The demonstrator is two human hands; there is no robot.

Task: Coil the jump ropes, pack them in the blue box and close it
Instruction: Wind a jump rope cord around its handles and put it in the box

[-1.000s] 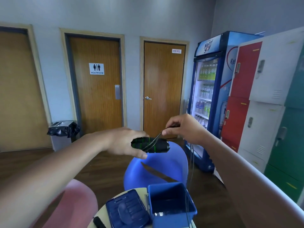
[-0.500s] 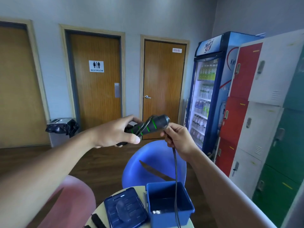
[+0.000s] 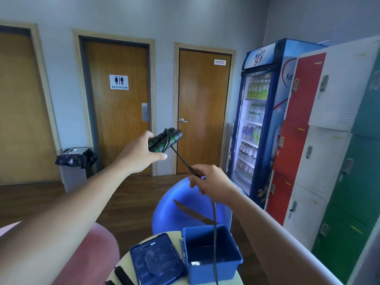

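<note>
My left hand grips two black jump rope handles with green rings, held together in the air with a few turns of rope around them. From the handles the black rope runs taut down to my right hand, which pinches it; the rest hangs down past the blue box. The blue box stands open on the small round table below. Its blue lid lies flat to the left of it. Another black handle lies at the table's near edge.
A blue chair stands behind the table and a pink chair to the left. A drinks fridge and coloured lockers line the right wall. A bin stands by the restroom door.
My right hand has dropped from beside the handles to lower right, pulling the rope taut. My left hand has lifted the handles slightly higher.
</note>
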